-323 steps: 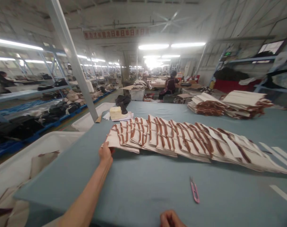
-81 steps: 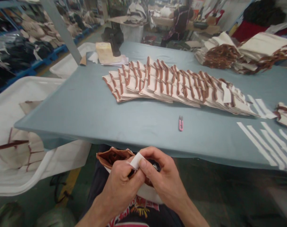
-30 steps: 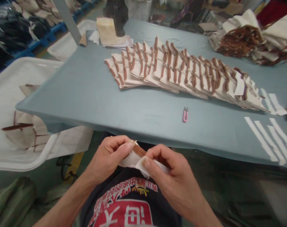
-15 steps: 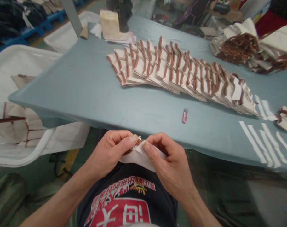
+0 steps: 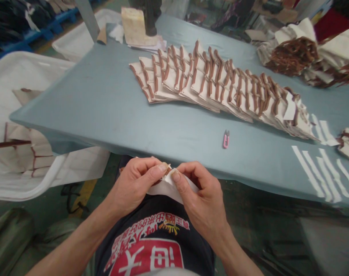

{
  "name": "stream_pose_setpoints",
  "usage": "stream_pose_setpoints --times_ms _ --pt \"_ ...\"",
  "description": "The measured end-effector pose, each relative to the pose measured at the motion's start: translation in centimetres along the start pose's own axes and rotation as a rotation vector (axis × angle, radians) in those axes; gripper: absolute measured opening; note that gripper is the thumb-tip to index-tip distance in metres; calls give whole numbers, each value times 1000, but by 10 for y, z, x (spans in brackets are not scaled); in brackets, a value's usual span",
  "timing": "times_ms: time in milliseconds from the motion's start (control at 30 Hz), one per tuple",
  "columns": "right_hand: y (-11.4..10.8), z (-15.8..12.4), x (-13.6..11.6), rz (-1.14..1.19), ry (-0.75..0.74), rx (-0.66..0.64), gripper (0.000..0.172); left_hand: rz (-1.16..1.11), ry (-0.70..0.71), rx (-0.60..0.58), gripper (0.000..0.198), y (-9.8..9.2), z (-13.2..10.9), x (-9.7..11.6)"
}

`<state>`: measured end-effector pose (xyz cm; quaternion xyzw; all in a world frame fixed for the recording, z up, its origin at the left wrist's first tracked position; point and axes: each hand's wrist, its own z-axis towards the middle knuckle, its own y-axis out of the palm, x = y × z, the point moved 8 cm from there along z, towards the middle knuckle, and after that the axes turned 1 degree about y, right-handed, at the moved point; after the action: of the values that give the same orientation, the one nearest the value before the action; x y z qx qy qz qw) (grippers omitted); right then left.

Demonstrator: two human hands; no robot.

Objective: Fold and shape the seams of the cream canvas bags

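Close to my body, just off the table's front edge, both hands pinch a cream fabric piece with brown trim. My left hand grips its left part between thumb and forefinger, where a bit of brown edging and a small white end show. With thumb on top, my right hand pinches the pale cloth a little to the right. Much of the piece lies hidden behind my fingers. Pink thread snips rest on the table beyond my right hand.
On the blue-green covered table lies a long fanned row of cream pieces with brown trim. White strips lie at the right, bundled pieces behind. A white bin holding more pieces stands at the left.
Both hands keep their pinch on the fabric piece at nearly the same spot. My right hand has shifted slightly left; the whole view has moved a little.
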<state>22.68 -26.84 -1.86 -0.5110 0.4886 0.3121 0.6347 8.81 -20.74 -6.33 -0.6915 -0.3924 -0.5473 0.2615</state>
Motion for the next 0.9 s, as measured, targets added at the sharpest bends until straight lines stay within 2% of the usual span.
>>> stream_pose_setpoints --times_ms 200,700,900 --pt "-2 -2 -6 -51 -76 76 13 -6 -22 10 41 1 0 -1" --pt "7 -8 -5 -154 -218 218 11 -1 55 1 45 -4 -1 -7" --pt "8 -7 -1 -153 -200 235 14 21 72 -48 20 0 -5 5"
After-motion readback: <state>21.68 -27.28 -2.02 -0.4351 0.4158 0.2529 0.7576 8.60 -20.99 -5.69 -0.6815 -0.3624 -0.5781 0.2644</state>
